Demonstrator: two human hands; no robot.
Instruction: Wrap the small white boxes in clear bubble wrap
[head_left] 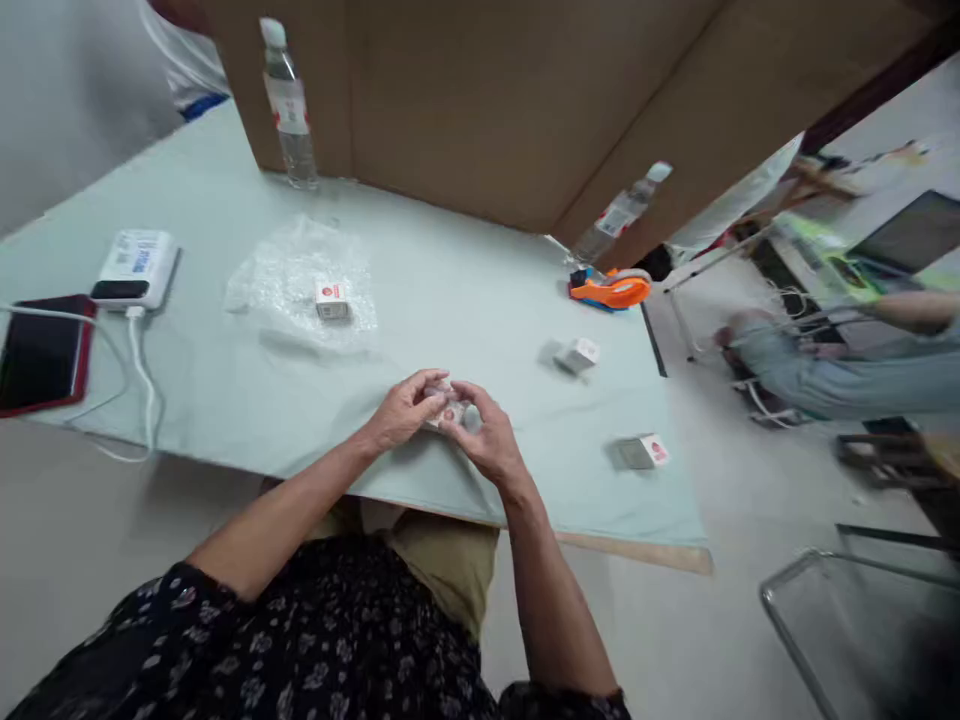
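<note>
Dark floral clothing lies nearest the camera. Between the hands, near the table's front edge, is a small white item with a red mark; the left hand and right hand grasp it from either side, fingers curved and partly closed. On the pale green table, a small box rests on bubble wrap to the left; two more boxes stand apart to the right. Farther out are an orange tape dispenser, a white power bank with a cable, a red-edged phone and two bottles by upright cardboard. Another person is at the right, blurred. Fingers hide much of the item, and whether clear wrap covers it is hard to tell. Picture edges cut off the phone and cardboard.
</note>
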